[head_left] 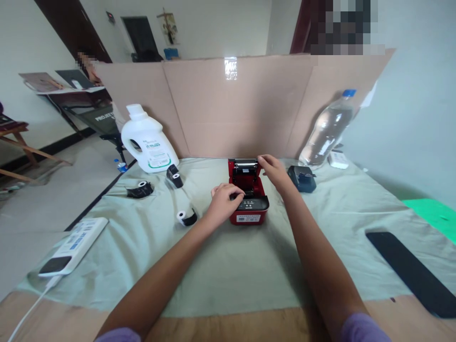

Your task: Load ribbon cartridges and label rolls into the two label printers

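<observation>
A small red and black receipt printer (248, 217) stands at the middle of the cloth with its lid (245, 166) raised, and its inside shows dark. My right hand (273, 171) grips the upper right corner of the lid between thumb and fingers. At the printer's left side is my left hand (227, 202), closed, its thumb and fingertips at the edge of the opening behind the black button panel. Whether anything small lies between those fingertips is hidden. To the left lie small paper rolls: a near roll (186, 217), a farther roll (175, 176) and a leftmost roll (140, 189).
Behind stands a cardboard screen (235, 109), with a white jug (149, 142) and a clear bottle (327, 126) before it. A black device (302, 178) sits right of the printer. A power bank (76, 247) with a cable and a phone (409, 270) flank the front. Other people are partly visible beyond.
</observation>
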`<state>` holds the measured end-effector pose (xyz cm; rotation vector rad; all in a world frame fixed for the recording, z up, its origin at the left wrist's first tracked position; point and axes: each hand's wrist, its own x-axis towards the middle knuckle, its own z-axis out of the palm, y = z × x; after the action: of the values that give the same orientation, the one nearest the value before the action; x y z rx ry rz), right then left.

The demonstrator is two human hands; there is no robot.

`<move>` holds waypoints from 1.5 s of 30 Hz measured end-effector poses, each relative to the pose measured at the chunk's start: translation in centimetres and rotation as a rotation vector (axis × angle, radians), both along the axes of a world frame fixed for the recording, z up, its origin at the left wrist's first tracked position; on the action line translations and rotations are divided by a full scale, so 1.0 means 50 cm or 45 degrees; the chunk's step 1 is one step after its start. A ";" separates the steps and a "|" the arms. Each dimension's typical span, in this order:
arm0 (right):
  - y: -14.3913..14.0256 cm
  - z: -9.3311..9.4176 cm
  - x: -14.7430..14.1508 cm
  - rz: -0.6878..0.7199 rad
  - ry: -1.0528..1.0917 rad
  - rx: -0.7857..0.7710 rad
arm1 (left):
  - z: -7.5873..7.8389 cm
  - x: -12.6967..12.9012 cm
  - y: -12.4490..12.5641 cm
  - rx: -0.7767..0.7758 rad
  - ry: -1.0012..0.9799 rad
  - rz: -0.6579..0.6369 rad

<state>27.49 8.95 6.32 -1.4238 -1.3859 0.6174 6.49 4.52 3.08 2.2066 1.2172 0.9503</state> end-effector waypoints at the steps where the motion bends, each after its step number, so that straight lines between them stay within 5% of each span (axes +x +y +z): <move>1: 0.000 -0.011 -0.005 0.002 0.101 -0.002 | 0.002 0.000 -0.002 0.059 0.035 -0.007; 8: -0.065 -0.119 0.000 0.044 0.349 0.016 | 0.008 0.000 -0.023 0.485 0.278 0.085; 15: -0.083 -0.213 -0.003 0.383 0.853 -0.049 | -0.016 -0.004 0.003 0.216 -0.023 0.143; 22: -0.082 -0.228 0.012 0.504 0.895 -0.031 | -0.097 -0.020 0.051 -0.388 -0.752 -0.031; 28: -0.076 -0.230 0.008 0.454 0.859 -0.058 | -0.108 -0.005 0.045 -0.855 -1.157 -0.073; 45: -0.084 -0.217 -0.005 0.407 0.889 -0.023 | -0.125 -0.003 0.044 -0.847 -1.295 -0.133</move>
<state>27.24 4.75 -4.55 -0.8621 -1.0351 1.2018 6.36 6.74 -3.17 1.0021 0.7321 1.1658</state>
